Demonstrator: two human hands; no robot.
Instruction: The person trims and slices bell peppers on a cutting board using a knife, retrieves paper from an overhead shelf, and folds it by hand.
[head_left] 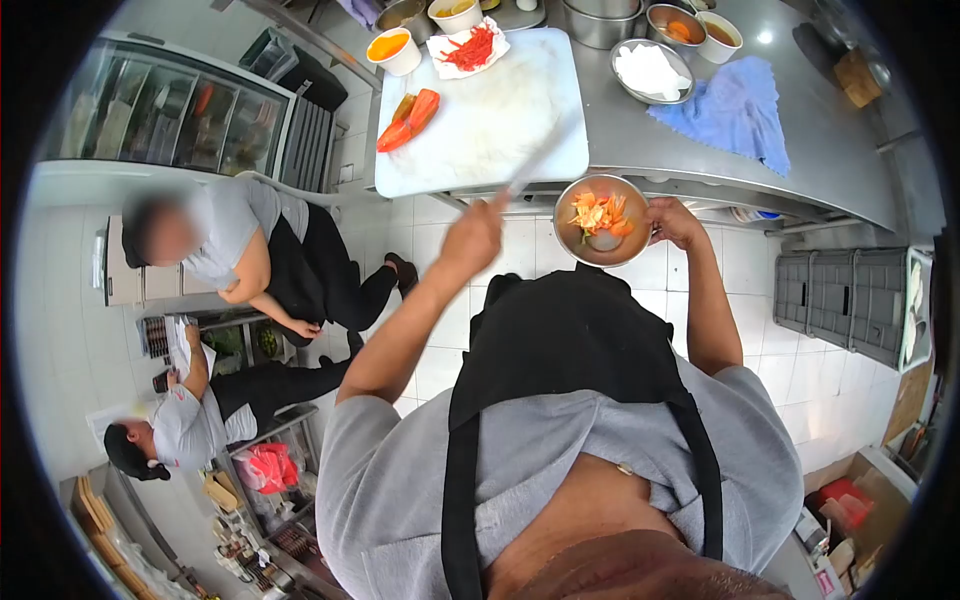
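My left hand (472,240) is wrapped round the handle of a knife (545,158), its blade blurred and reaching over the front right part of a white cutting board (485,165). In my right hand (678,222) is the rim of a metal bowl (570,235) with orange and yellowish cut pieces (598,213) inside. The bowl is in front of the counter edge, above my apron. On the board's left side lie red-orange pepper pieces (410,122). Thin red strips (470,48) rest on white paper at its back edge.
A bowl with white contents (652,72) and a blue cloth (728,112) sit on the metal counter (620,145). A tub of orange contents (394,51) stands back left. Two people (262,240) are at the left. Grey crates (840,300) stand right.
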